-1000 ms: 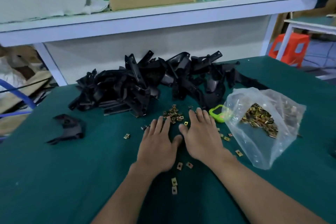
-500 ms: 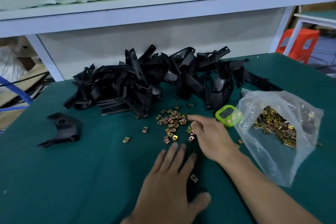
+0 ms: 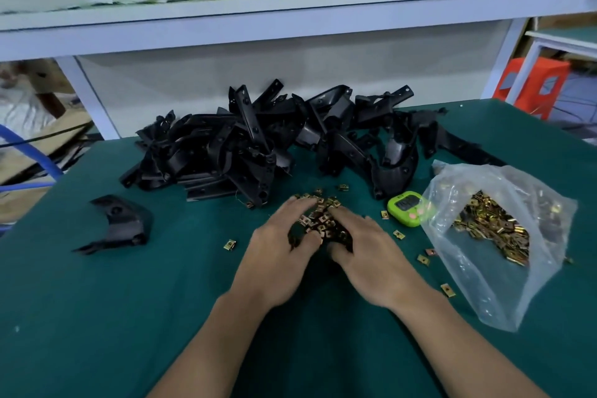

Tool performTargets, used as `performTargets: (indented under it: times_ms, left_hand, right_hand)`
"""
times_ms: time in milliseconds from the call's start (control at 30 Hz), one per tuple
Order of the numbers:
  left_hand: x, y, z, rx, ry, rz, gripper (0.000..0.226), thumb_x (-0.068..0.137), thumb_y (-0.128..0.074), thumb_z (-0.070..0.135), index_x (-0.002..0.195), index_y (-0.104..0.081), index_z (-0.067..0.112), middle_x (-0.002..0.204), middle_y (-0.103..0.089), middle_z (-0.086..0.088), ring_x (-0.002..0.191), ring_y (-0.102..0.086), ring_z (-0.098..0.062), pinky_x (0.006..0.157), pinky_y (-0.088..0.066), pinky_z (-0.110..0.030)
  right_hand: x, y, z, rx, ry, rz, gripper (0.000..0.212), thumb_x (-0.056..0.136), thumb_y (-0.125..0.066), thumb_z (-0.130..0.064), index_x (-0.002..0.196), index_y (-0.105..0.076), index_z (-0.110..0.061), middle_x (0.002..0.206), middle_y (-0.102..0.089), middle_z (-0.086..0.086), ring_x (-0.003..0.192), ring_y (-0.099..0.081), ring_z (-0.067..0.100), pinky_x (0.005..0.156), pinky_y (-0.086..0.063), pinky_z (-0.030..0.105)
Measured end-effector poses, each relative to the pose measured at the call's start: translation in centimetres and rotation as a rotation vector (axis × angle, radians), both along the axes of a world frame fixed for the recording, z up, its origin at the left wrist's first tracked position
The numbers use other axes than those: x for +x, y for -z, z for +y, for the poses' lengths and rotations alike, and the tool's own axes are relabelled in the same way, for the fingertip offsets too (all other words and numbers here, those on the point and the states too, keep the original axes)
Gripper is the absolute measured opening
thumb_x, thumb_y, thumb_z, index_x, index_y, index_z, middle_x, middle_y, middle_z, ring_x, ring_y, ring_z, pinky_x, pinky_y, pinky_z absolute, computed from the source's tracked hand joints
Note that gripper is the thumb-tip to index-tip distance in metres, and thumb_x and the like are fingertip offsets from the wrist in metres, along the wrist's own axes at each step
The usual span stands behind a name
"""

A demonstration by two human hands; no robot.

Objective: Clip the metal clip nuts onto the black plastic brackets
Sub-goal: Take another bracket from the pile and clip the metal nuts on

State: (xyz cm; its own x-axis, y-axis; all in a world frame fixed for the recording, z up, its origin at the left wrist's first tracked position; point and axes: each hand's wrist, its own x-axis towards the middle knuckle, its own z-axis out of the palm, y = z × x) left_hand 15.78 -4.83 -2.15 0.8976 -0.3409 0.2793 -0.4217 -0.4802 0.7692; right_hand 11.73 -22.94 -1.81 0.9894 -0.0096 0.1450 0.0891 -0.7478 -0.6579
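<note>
left hand (image 3: 277,257): fingers loose, touching the left of heaped small brass metal clip nuts (image 3: 319,220)
right hand (image 3: 371,257): fingers loose, touching the heap's right

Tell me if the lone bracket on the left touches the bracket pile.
Apart. The head view shows a strip of bare table between the lone bracket and the bracket pile.

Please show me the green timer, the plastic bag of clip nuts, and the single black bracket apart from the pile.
green timer (image 3: 408,208): head view, middle of its top face.
plastic bag (image 3: 502,297): head view, bare clear wall near its lower end.
single black bracket (image 3: 124,221): head view, its broad middle body.
</note>
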Motion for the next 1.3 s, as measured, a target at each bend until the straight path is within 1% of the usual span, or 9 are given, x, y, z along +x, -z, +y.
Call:
performTargets:
  times_ms: [133, 267, 433, 667, 933, 1033, 1100, 1200, 1300]
  left_hand:
    - [0.9, -0.6, 2.6, 0.046, -0.408, -0.305, 0.051, 0.095, -0.063, 0.036, 0.143, -0.048, 0.045, 0.146, -0.039, 0.028, 0.141, -0.035, -0.001, 0.112, -0.029, -0.022]
    - [3.2, -0.2, 4.8, 0.23, -0.429, -0.098, 0.08, 0.091, -0.062, 0.055, 0.159, -0.02, 0.045, 0.169, -0.014, 0.013, 0.155, -0.015, -0.014, 0.124, -0.025, -0.041]
    - [6.1, 0.4, 3.4, 0.337, -0.381, -0.099, 0.07, 0.094, -0.059, 0.06, 0.156, -0.035, 0.038, 0.145, -0.056, 0.0, 0.133, -0.049, -0.022, 0.106, -0.042, -0.039]
    - [6.7, 0.3, 3.6, 0.137, -0.653, -0.301, 0.035, 0.103, -0.054, 0.036, 0.131, -0.064, 0.017, 0.103, -0.071, -0.005, 0.097, -0.062, -0.029, 0.082, -0.045, -0.038]
    - [4.5, -2.3, 3.9, -0.635, -0.71, -0.12, 0.019, 0.097, -0.047, 0.039, 0.092, -0.066, 0.039, 0.062, -0.052, 0.012, 0.055, -0.045, -0.008, 0.051, -0.039, -0.026]
    - [3.9, -2.4, 2.6, -0.792, -0.666, -0.031, 0.024, 0.094, -0.049, 0.033, 0.07, -0.053, 0.027, 0.058, -0.039, 0.003, 0.054, -0.035, -0.016, 0.044, -0.034, -0.027]
    - [3.2, -2.1, 1.6, -0.842, -0.627, 0.023, 0.021, 0.097, -0.05, 0.029, 0.078, -0.056, 0.021, 0.057, -0.042, 0.0, 0.053, -0.041, -0.019, 0.046, -0.039, -0.023]
    - [2.0, -1.9, 1.0, -0.799, -0.567, -0.023, 0.02, 0.1, -0.048, 0.029, 0.09, -0.061, 0.019, 0.057, -0.051, 0.002, 0.055, -0.053, -0.018, 0.055, -0.048, -0.022]
    - [0.7, -2.3, 0.2, -0.807, -0.482, -0.054, 0.028, 0.099, -0.045, 0.029, 0.076, -0.058, 0.02, 0.058, -0.053, -0.002, 0.056, -0.055, -0.021, 0.054, -0.049, -0.024]
  right_hand:
    - [-0.1, 0.4, -0.6, -0.054, -0.101, 0.111, 0.057, 0.1, -0.057, -0.025, 0.15, -0.042, -0.048, 0.153, -0.022, -0.036, 0.146, -0.004, -0.007, 0.111, 0.009, 0.009]
    - [-0.6, 0.4, 0.4, -0.035, -0.199, 0.139, 0.054, 0.102, -0.054, -0.026, 0.147, -0.041, -0.055, 0.156, -0.02, -0.041, 0.144, 0.001, -0.01, 0.116, -0.001, 0.02]
    - [0.0, 0.4, 2.2, -0.076, -0.361, 0.089, 0.048, 0.1, -0.051, -0.02, 0.141, -0.056, -0.043, 0.153, -0.031, -0.035, 0.13, 0.001, -0.034, 0.107, 0.01, 0.0]
    - [0.2, 0.5, 1.7, 0.14, -0.199, 0.036, 0.035, 0.098, -0.057, -0.025, 0.125, -0.068, -0.045, 0.132, -0.049, -0.044, 0.121, -0.026, -0.037, 0.094, -0.021, -0.008]
    - [0.3, -0.5, 1.2, 0.218, 0.067, -0.121, 0.037, 0.098, -0.057, -0.043, 0.129, -0.051, -0.063, 0.137, -0.044, -0.045, 0.108, -0.047, -0.026, 0.089, -0.034, 0.0]
    - [0.4, -0.9, 1.0, 0.121, 0.082, -0.205, 0.068, 0.095, -0.057, -0.055, 0.151, -0.019, -0.062, 0.157, -0.014, -0.042, 0.138, -0.012, -0.025, 0.109, -0.022, 0.022]
    - [0.4, -1.2, 1.1, 0.002, 0.05, -0.283, 0.085, 0.093, -0.062, -0.055, 0.158, -0.007, -0.053, 0.164, 0.001, -0.035, 0.15, 0.009, -0.011, 0.116, -0.014, 0.031]
    - [0.1, -1.1, 1.8, -0.092, -0.021, -0.284, 0.101, 0.089, -0.066, -0.058, 0.161, 0.004, -0.045, 0.168, 0.012, -0.025, 0.153, 0.019, 0.002, 0.122, -0.004, 0.035]
    - [-0.2, -1.1, 2.1, -0.142, -0.016, -0.313, 0.11, 0.086, -0.072, -0.056, 0.162, 0.005, -0.039, 0.17, 0.012, -0.016, 0.155, 0.019, 0.009, 0.125, -0.001, 0.036]
